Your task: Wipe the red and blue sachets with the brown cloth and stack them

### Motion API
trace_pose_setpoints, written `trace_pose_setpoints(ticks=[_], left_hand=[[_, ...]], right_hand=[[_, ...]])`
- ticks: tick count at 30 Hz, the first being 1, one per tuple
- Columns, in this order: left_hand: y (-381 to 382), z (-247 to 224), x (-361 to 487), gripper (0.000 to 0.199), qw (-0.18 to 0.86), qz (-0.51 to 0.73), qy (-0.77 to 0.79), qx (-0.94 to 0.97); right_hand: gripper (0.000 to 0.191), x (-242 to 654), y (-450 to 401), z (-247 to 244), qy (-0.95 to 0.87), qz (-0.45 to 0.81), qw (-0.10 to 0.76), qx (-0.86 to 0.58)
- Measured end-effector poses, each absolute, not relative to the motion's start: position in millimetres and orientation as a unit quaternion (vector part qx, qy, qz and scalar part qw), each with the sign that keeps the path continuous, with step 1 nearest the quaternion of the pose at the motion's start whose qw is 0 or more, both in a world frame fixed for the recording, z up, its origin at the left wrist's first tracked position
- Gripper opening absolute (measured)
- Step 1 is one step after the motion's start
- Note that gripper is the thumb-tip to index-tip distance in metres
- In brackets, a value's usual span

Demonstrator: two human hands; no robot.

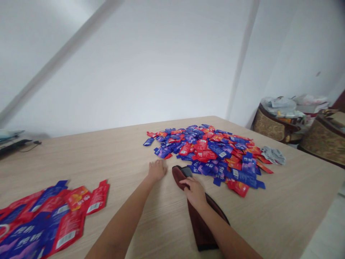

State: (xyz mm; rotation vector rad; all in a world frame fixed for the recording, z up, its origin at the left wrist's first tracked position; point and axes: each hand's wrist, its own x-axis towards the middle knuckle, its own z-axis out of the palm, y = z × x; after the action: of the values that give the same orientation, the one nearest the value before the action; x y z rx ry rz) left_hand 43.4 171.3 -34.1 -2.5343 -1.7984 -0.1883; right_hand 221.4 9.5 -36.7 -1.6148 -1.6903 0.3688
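My right hand [194, 192] grips the upper part of a long dark red-brown item [201, 230] with black edging. It looks soft and folded, and its kind is unclear; my forearm hides part of it. A grey patch shows at its top end. To the left, my left hand [157, 170] rests on the table with fingers slightly bent and nothing visible in them. Just beyond both hands spreads a large heap of blue and red sachets [199, 145], nearest my left hand at its front left edge.
A second group of red and blue sachets [56, 212] lies at the front left of the wooden table [121, 151]. A grey cloth [273, 155] sits right of the heap. Behind stands a white wall [151, 64]; patterned armchairs [269, 124] with plastic bags are at the right.
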Motion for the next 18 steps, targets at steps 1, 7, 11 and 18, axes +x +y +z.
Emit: trace_pose_setpoints(ticks=[1, 7, 11, 18], left_hand=[[176.4, -29.9, 47.1, 0.049, 0.020, -0.073, -0.591, -0.803], [213.0, -27.8, 75.6, 0.058, 0.005, -0.103, -0.573, -0.813], [213.2, -47.3, 67.9, 0.060, -0.030, -0.064, -0.581, -0.811], [165.8, -49.4, 4.7, 0.057, -0.009, -0.072, -0.577, -0.813]], right_hand=[[0.041, 221.1, 10.0, -37.1, -0.661, 0.145, 0.379, -0.631], [0.042, 222.0, 12.5, -37.2, -0.658, 0.147, 0.381, -0.632], [0.042, 223.7, 13.8, -37.2, -0.657, 0.147, 0.373, -0.638], [0.042, 224.0, 12.6, -39.5, -0.659, 0.151, 0.392, -0.624]])
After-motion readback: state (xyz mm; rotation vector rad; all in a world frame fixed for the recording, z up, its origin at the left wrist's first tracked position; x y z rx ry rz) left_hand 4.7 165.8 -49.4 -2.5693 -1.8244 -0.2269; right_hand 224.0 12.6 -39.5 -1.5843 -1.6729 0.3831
